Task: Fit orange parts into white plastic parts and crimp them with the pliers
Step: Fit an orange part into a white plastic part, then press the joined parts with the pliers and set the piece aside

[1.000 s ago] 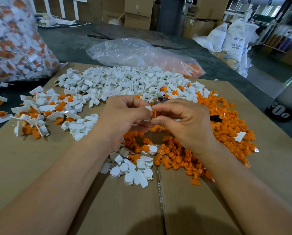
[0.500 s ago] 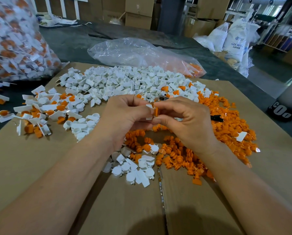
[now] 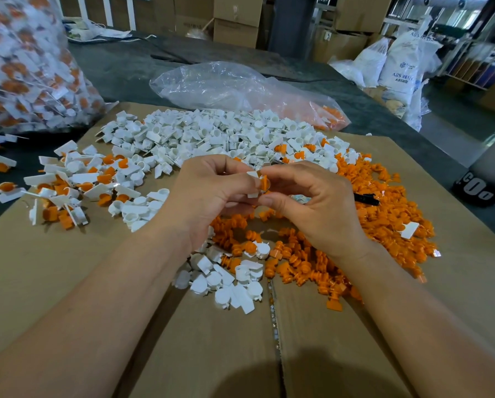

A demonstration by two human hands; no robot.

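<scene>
My left hand (image 3: 209, 196) pinches a small white plastic part (image 3: 253, 193) above the middle of the cardboard. My right hand (image 3: 315, 208) pinches an orange part (image 3: 264, 181) and holds it against the white one, the two touching between my fingertips. Loose white parts (image 3: 211, 136) lie heaped at the back of the cardboard. Loose orange parts (image 3: 389, 214) spread to the right and under my hands. The black tip of the pliers (image 3: 366, 199) pokes out from behind my right hand, lying on the orange heap.
Fitted white-and-orange pieces (image 3: 68, 185) lie in a pile at the left. A full clear bag (image 3: 19, 67) of them stands at far left. A nearly flat clear bag (image 3: 240, 90) lies behind the heaps. The flattened cardboard box (image 3: 68, 282) covers the dark table.
My hands have stayed together in the same spot. The fingers of both hands have shifted slightly, and the orange part now sits closer against the white part.
</scene>
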